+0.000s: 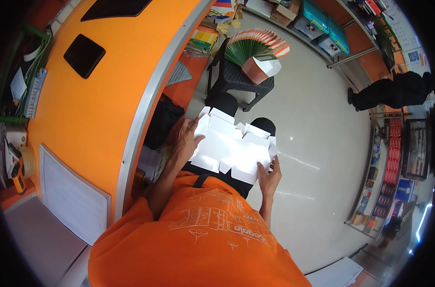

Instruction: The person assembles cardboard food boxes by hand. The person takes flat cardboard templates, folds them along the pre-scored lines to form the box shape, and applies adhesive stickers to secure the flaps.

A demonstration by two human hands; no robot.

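A flat, unfolded white cardboard box (231, 148) lies across my lap, its inner side up, with cut flaps standing out along its edges. My left hand (186, 139) grips its left edge, the thumb lying on top of the card. At the lower right edge, my right hand (269, 177) pinches the card between the thumb and the fingers, which are partly hidden. Ahead of my knees, a black plastic stool (231, 79) holds a fanned stack of green and orange folded cartons (248, 48) and a part-formed orange-and-white box (260, 69).
To my left runs an orange counter (126, 52) with a metal edge and a dark tablet (84, 56) on it. Teal-lidded bins (310, 19) sit on a shelf at the back. Another person (394, 91) in dark clothes stands far right, near stocked shelves (389, 167).
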